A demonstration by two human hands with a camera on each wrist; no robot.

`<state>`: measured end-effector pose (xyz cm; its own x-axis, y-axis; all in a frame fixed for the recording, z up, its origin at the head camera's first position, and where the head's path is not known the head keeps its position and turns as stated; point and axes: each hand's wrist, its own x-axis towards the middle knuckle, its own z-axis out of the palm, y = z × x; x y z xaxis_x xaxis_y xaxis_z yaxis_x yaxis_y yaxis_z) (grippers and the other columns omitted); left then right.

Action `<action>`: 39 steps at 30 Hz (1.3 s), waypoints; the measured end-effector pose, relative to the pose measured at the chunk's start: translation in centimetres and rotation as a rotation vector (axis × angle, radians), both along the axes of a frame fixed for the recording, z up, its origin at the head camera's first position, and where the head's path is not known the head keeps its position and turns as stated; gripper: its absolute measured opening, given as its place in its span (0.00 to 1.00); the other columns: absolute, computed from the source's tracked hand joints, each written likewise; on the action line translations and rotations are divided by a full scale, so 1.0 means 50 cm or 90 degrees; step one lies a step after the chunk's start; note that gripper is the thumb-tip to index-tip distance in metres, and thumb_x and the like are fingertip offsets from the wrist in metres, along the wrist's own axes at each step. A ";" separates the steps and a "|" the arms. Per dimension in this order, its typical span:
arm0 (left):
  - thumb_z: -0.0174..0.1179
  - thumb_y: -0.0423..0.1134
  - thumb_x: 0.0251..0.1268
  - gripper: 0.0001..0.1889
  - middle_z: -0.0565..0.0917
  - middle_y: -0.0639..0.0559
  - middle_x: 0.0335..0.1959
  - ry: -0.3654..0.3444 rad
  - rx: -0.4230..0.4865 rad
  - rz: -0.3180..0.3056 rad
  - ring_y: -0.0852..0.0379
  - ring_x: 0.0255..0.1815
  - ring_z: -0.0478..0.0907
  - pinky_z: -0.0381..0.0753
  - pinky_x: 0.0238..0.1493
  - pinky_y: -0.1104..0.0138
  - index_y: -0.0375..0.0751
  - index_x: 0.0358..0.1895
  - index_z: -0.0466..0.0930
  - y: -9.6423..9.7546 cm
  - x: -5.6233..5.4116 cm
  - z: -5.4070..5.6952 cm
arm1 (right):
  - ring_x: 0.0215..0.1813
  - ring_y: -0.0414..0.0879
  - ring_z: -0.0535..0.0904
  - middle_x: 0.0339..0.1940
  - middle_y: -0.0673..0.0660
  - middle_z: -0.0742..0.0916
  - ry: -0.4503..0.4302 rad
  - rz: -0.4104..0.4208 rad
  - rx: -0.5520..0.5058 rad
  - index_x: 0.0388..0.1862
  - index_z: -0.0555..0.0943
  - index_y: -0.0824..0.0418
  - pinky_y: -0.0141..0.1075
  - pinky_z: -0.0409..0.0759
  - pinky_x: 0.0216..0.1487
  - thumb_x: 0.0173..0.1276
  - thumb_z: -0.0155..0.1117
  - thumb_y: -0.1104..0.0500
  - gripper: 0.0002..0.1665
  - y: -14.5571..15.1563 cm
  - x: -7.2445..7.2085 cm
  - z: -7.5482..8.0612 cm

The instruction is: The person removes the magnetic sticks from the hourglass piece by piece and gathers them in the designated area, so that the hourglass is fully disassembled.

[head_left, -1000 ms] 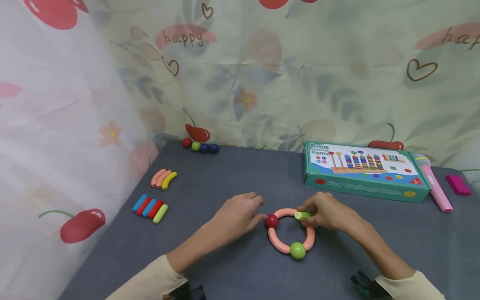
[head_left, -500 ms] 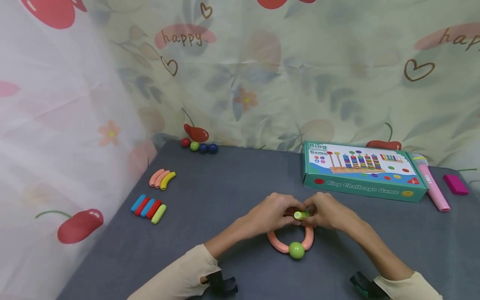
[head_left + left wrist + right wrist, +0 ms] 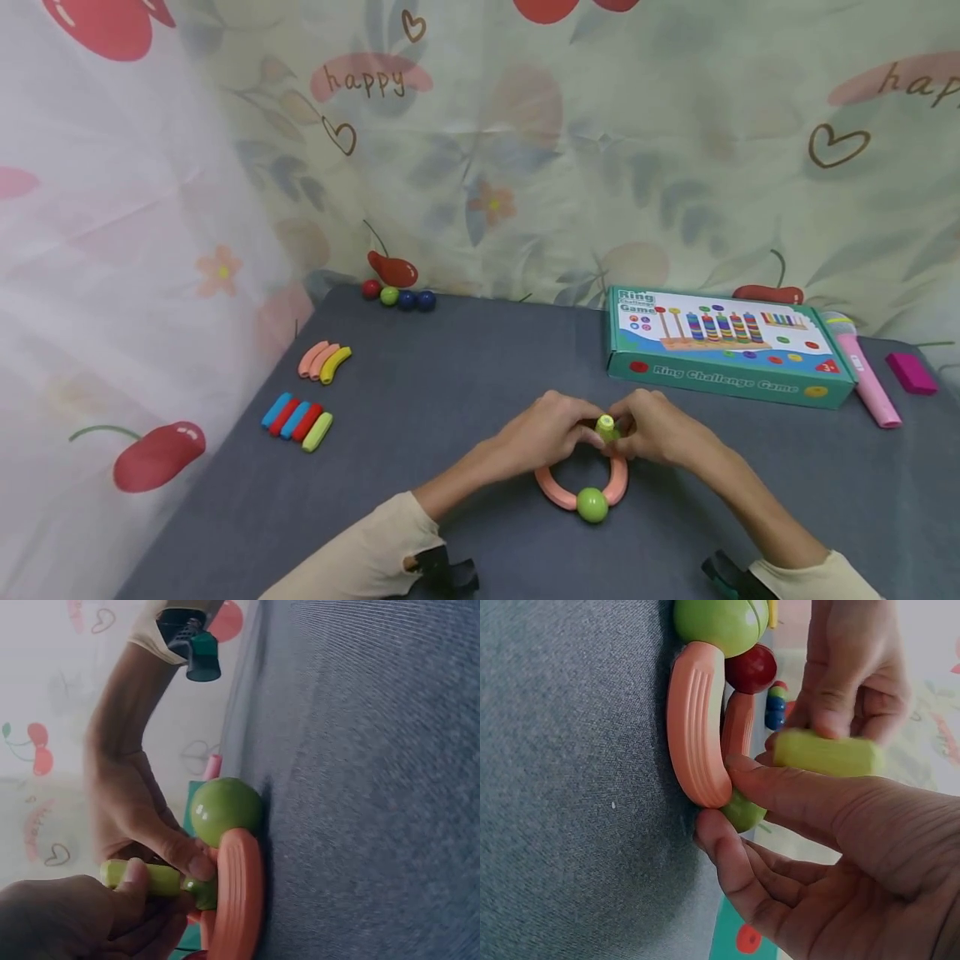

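Observation:
A ring of coral curved pieces (image 3: 555, 492) and balls lies flat on the table. Its near side has a green ball (image 3: 592, 505); a red ball (image 3: 751, 669) shows in the right wrist view. At the far side, my left hand (image 3: 551, 429) pinches a yellow-green rod (image 3: 161, 879) between thumb and fingers. The rod stands upright over a second green ball (image 3: 742, 814), its lower end right at that ball. My right hand (image 3: 660, 429) grips this second ball between thumb and fingers, beside the end of a coral piece. Both hands hide the ring's far part in the head view.
Left on the grey table (image 3: 465, 358) are a row of red, blue and green rods (image 3: 297, 421) and several curved pieces (image 3: 324, 362). Several balls (image 3: 397, 296) line the back edge. A green game box (image 3: 731, 346), pink microphone (image 3: 862, 371) and magenta block (image 3: 911, 372) sit right.
My left hand has moved right from beside the red ball and now pinches the rod. The rod has turned from lying tilted to upright. My right hand stays at the ring's far side.

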<state>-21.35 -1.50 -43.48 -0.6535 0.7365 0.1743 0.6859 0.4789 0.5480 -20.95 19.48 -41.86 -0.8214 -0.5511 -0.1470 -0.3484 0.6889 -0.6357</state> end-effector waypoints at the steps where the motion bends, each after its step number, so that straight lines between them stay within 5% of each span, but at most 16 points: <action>1: 0.63 0.40 0.75 0.09 0.91 0.53 0.40 -0.007 -0.004 0.007 0.68 0.30 0.80 0.69 0.33 0.84 0.45 0.50 0.88 0.001 0.001 0.001 | 0.25 0.37 0.78 0.27 0.51 0.90 0.000 0.000 -0.001 0.42 0.90 0.64 0.30 0.75 0.27 0.63 0.77 0.62 0.10 0.000 0.000 0.000; 8: 0.56 0.41 0.81 0.08 0.73 0.56 0.24 -0.064 -0.017 0.012 0.67 0.18 0.65 0.63 0.23 0.77 0.42 0.48 0.81 -0.002 0.018 0.012 | 0.25 0.36 0.79 0.30 0.52 0.91 0.000 -0.004 -0.001 0.45 0.90 0.65 0.30 0.76 0.27 0.64 0.76 0.62 0.12 -0.001 0.002 -0.001; 13: 0.60 0.42 0.79 0.11 0.79 0.57 0.28 -0.047 0.000 0.045 0.70 0.19 0.66 0.66 0.25 0.79 0.41 0.54 0.84 -0.014 0.035 0.034 | 0.23 0.37 0.75 0.25 0.50 0.88 -0.004 -0.014 0.000 0.44 0.89 0.65 0.30 0.71 0.25 0.64 0.77 0.62 0.11 -0.002 0.001 -0.001; 17: 0.62 0.43 0.77 0.14 0.85 0.54 0.30 -0.077 -0.009 0.109 0.69 0.18 0.68 0.67 0.23 0.77 0.41 0.58 0.83 -0.040 0.053 0.060 | 0.25 0.38 0.78 0.28 0.52 0.91 -0.010 -0.032 0.010 0.48 0.90 0.68 0.30 0.73 0.25 0.63 0.78 0.62 0.16 -0.003 0.002 0.000; 22: 0.65 0.40 0.75 0.12 0.86 0.53 0.33 -0.091 -0.042 0.224 0.67 0.21 0.74 0.73 0.24 0.75 0.41 0.54 0.80 -0.107 0.074 0.081 | 0.30 0.39 0.81 0.39 0.58 0.93 -0.021 -0.051 0.028 0.55 0.88 0.70 0.30 0.77 0.28 0.62 0.78 0.63 0.22 -0.007 0.003 0.002; 28: 0.67 0.40 0.72 0.08 0.83 0.54 0.32 -0.061 -0.122 0.334 0.61 0.26 0.74 0.74 0.28 0.69 0.41 0.47 0.83 -0.207 0.087 0.077 | 0.32 0.40 0.81 0.39 0.58 0.93 -0.022 -0.051 0.032 0.54 0.88 0.69 0.31 0.79 0.29 0.62 0.79 0.62 0.22 -0.005 0.003 -0.001; 35: 0.70 0.40 0.69 0.13 0.83 0.47 0.40 -0.059 -0.219 0.414 0.55 0.34 0.76 0.84 0.38 0.60 0.37 0.50 0.84 -0.311 0.104 0.073 | 0.31 0.40 0.82 0.37 0.56 0.93 -0.031 -0.055 0.027 0.54 0.88 0.69 0.31 0.79 0.29 0.62 0.79 0.62 0.22 -0.006 0.000 -0.002; 39: 0.71 0.39 0.67 0.11 0.80 0.48 0.32 -0.045 -0.258 0.445 0.55 0.29 0.74 0.79 0.30 0.63 0.36 0.46 0.85 -0.362 0.109 0.068 | 0.31 0.40 0.81 0.36 0.56 0.93 -0.028 -0.053 0.029 0.54 0.88 0.69 0.31 0.79 0.29 0.62 0.79 0.62 0.22 -0.008 0.000 -0.002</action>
